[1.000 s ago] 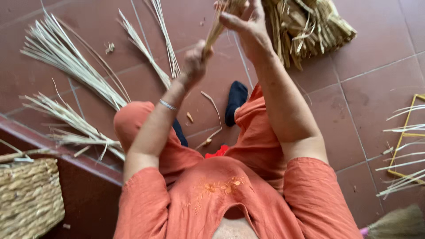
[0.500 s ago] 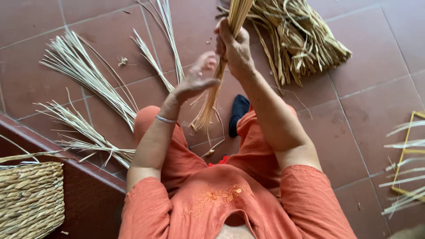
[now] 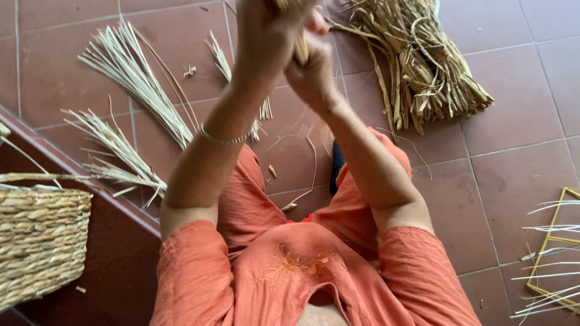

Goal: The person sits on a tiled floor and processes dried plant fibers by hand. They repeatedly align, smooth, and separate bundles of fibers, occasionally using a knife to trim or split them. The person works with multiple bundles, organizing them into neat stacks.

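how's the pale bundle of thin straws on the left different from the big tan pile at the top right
The pale straw bundle has thin, straight, whitish stalks fanned out flat; the tan fibre pile is darker, with wider strips, bent and tangled into a thick heap. The bundle lies left of the raised arms, the pile right. Both rest on the red tiled floor, apart from both hands.

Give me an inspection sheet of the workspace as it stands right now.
Surface: reddish-brown tiled floor.
Job's things: tan dried straw strand, gripped between both raised hands.
Clutter: big heap of tan dried straw upper right; pale thin reed bundles fanned out at left; loose scraps between the knees.
Hands: left hand and right hand both closed on the strand; silver bangle on the left wrist.
Cables: nothing seen.
Surroundings: woven straw basket at lower left on a dark step; yellow frame with pale reeds at right edge.
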{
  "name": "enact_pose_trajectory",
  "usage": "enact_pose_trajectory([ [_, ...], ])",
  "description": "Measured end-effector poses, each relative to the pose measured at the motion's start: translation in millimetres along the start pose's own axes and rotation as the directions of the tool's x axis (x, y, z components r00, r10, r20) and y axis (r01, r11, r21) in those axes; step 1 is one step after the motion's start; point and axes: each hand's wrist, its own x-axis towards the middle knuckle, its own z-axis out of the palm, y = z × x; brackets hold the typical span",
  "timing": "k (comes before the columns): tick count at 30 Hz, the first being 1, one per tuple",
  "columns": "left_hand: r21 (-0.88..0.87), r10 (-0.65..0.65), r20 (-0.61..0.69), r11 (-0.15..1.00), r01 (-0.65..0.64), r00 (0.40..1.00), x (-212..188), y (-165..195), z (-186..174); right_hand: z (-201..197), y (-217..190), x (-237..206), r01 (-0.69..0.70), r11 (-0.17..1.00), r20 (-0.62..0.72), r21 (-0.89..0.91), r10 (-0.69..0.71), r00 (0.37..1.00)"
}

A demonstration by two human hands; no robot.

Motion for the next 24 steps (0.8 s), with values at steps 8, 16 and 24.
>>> enact_pose_trajectory([
  [8, -0.428, -0.077, -0.155, 0.904, 0.003, 0.985, -55.7, -53.2, -38.8, 1.5, -8.8, 3.7, 0.048, 0.927, 0.071, -0.371, -0.023, 0.997],
  [16, -0.420, -0.356, -0.546, 0.899, 0.120, 0.758, -132.7, -121.7, -116.4, 71.0, 42.3, -38.2, -0.248, 0.950, 0.301, -0.191, 0.297, 0.906],
  [24, -0.659, -0.390, -0.238, 0.737, 0.147, 0.889, -161.7, -140.7, -115.3, 181.4, 71.9, -18.5, -0.141, 0.719, 0.257, -0.680, 0.414, 0.873],
])
